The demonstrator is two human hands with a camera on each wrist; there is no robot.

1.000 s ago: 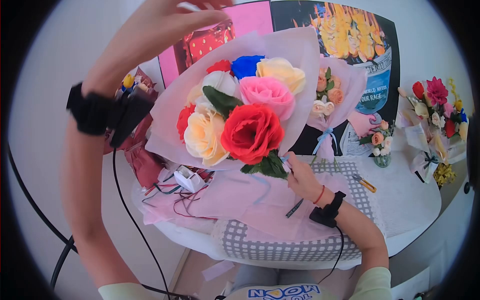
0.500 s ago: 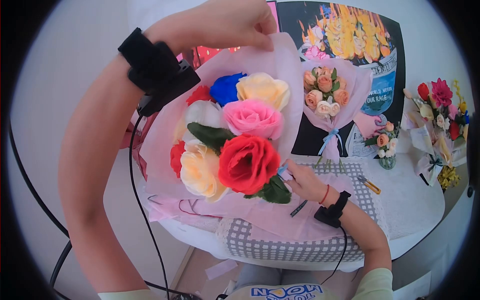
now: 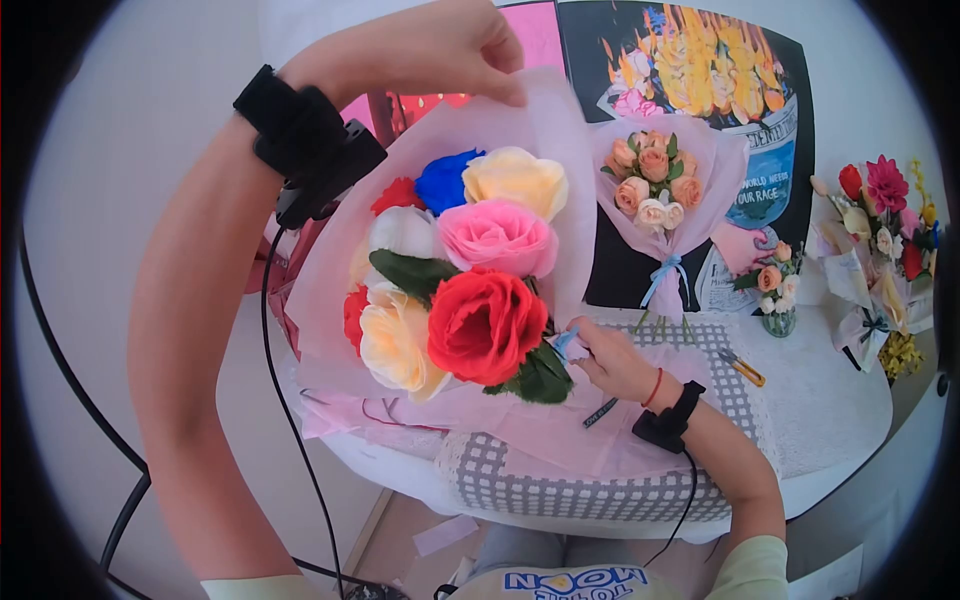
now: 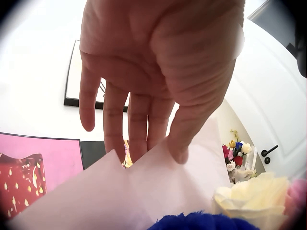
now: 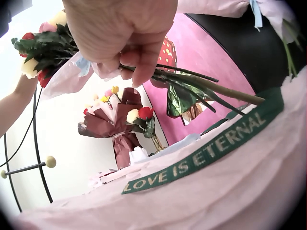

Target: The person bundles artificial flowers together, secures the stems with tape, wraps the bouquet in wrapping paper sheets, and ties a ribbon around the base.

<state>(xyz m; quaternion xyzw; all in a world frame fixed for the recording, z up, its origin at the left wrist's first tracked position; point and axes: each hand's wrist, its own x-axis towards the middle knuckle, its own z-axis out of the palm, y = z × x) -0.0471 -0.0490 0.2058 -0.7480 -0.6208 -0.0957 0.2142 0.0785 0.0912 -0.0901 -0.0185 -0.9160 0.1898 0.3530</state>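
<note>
A large bouquet of artificial roses (image 3: pixel 497 238) in red, blue, pink, white and cream is held tilted over the table. Pale pink wrapping paper (image 3: pixel 330 235) surrounds the flowers. My left hand (image 3: pixel 430 50) pinches the paper's upper edge between thumb and fingers; in the left wrist view the thumb (image 4: pixel 180 151) lies on the near side of the sheet. My right hand (image 3: pixel 610 362) grips the bouquet at its gathered stems (image 5: pixel 211 88), beside a light blue ribbon (image 5: pixel 82 66). The stem ends stick out beyond that hand, above the pink sheet on the table.
A green ribbon (image 5: pixel 192 160) lettered "LOVE IS ETERNAL" lies on pink paper. A yellow cutter (image 3: pixel 742 369) rests at the right. A smaller peach rose bouquet (image 3: pixel 652 180) leans behind, near a small glass vase (image 3: pixel 779 320). Another bouquet (image 3: pixel 885 250) stands far right; a maroon-wrapped one (image 5: pixel 127 148) stands behind.
My left hand came down and right from above the bouquet onto the paper's upper edge, then shifted slightly left. The bouquet lowered and moved a little left; my right hand kept its grip.
</note>
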